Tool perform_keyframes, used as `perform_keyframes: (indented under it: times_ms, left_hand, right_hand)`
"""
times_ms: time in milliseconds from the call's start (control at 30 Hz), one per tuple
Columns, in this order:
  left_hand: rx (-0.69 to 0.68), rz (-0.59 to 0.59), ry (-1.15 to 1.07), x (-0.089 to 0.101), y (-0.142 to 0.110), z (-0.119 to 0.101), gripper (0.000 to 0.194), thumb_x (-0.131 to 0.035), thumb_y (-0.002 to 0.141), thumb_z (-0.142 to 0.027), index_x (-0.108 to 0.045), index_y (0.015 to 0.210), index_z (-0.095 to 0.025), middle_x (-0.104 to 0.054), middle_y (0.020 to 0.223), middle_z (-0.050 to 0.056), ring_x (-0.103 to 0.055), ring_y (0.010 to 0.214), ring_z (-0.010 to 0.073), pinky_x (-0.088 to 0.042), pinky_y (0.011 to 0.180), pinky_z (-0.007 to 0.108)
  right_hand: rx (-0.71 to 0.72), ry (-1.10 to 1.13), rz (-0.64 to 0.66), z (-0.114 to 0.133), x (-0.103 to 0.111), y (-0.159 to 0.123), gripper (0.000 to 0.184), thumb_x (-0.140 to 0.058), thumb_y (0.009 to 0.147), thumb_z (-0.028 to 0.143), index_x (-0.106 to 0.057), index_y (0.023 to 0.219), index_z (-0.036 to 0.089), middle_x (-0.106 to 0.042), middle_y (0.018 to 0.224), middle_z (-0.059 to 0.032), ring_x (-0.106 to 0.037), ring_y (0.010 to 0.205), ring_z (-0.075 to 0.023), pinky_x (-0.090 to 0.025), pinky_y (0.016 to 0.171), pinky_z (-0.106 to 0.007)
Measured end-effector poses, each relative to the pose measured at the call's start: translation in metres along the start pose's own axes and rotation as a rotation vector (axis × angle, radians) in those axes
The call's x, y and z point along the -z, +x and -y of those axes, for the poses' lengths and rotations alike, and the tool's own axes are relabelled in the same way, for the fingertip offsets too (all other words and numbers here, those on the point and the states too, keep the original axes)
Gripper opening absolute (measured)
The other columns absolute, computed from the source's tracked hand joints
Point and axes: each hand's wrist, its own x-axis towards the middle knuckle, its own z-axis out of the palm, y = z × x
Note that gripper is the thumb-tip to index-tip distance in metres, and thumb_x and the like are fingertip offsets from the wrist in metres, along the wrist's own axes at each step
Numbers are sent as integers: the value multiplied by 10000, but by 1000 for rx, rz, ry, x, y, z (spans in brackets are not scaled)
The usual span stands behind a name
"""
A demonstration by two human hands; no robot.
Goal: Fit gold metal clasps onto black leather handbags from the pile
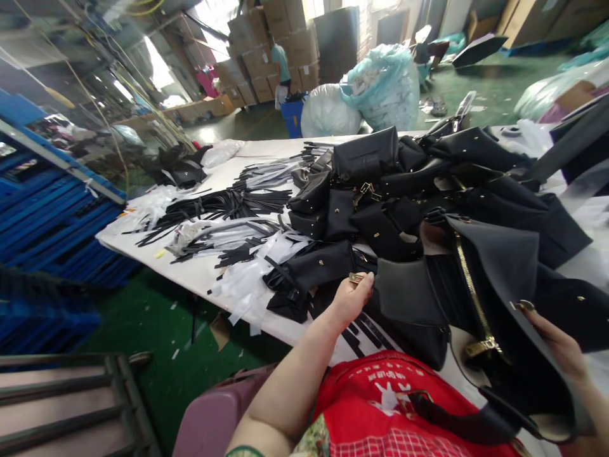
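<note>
A black handbag [499,254] stands open in front of me, tilted to the right. Its gold zipper [469,285] hangs along the opening and the pale lining shows in places. My right hand [559,346] grips the bag's right edge, thumb over the rim, the other fingers mostly hidden behind it. My left hand [354,297] is closed in a pinch on a small gold metal fitting [356,278], beside the bag's black flap [410,292]. Whether the fitting is fixed to a strap, I cannot tell. A black strap [466,419] with a gold buckle lies across my red apron [380,387].
Black handbags [366,155] are piled across the white table [166,260]. Bundles of black strips [228,204] and white wrapping [252,273] lie to the left. Blue pallets [52,209] stand at far left, a purple chair [214,419] below. Behind are filled sacks [385,89] and a person [280,70].
</note>
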Motion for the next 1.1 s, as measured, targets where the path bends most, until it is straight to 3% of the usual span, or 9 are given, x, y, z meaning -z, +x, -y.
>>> perform_keyframes:
  times_ms: [133,233,300,400,500,567,700,833,1100]
  left_hand:
    - [-250,-163,530,-4,-2,-20,389,-458,899,-360,-339,562,-206,-345,511,-40,-342,495,107,-234,537,282]
    - [-421,-167,893,-14,-8,-30,361,-490,883,-279,-351,559,-202,-414,537,-17,-390,523,120,-245,558,295]
    - [-477,-99,1086,-25,-10,-28,327,-517,869,-264,-403,569,-201,-484,570,5,-436,540,133,-254,553,299]
    - [-417,3,1311,-44,-11,-16,224,-534,864,-258,-541,651,-188,-593,652,46,-537,591,169,-303,549,298]
    - [-302,103,1442,-60,-13,-6,181,-527,884,-299,-619,790,-175,-657,751,66,-621,679,210,-384,574,301]
    - [-279,148,1473,-67,-15,-5,192,-507,902,-314,-631,849,-177,-674,791,69,-650,727,225,-421,588,305]
    - [-242,172,1471,-76,-15,-7,168,-484,906,-251,-632,884,-174,-685,819,69,-666,742,231,-448,586,310]
    - [-217,173,1384,-78,-10,-1,187,-522,894,-320,-629,865,-170,-686,829,71,-661,755,228,-460,622,311]
    - [-244,309,998,-74,-1,10,250,-547,855,-289,-503,630,-189,-564,629,-2,-500,561,130,-345,537,268]
  right_hand:
    - [-275,156,40,-4,-3,-5,212,-622,724,465,-686,752,265,-734,761,-144,-707,642,-312,-605,680,-432]
    - [-268,-31,182,-4,-16,-1,412,-627,732,592,-711,869,213,-735,961,-178,-707,855,-364,-571,812,-473]
    - [-36,-314,173,-3,-29,3,444,-648,723,603,-708,925,212,-717,1059,-162,-667,1001,-378,-510,933,-495]
    - [473,-661,102,1,-48,-6,458,-639,735,580,-688,1001,210,-677,1153,-132,-585,1144,-359,-402,1054,-515]
    - [696,-674,393,3,-70,-38,513,-554,842,539,-582,1236,212,-631,1220,-107,-592,1121,-278,-470,991,-423]
    - [687,-713,535,2,-86,-61,541,-566,858,519,-523,1297,205,-665,1103,-93,-638,958,-239,-525,844,-362]
    - [749,-800,391,-10,-108,-82,337,-522,904,475,-597,1061,186,-668,928,-67,-607,796,-209,-479,711,-328]
    - [722,-673,344,-25,-109,-71,357,-352,983,426,-577,831,194,-623,810,-35,-561,733,-174,-445,698,-304]
    - [620,-337,179,-33,-99,-38,339,-456,872,402,-571,638,186,-553,619,-22,-488,589,-155,-407,572,-281]
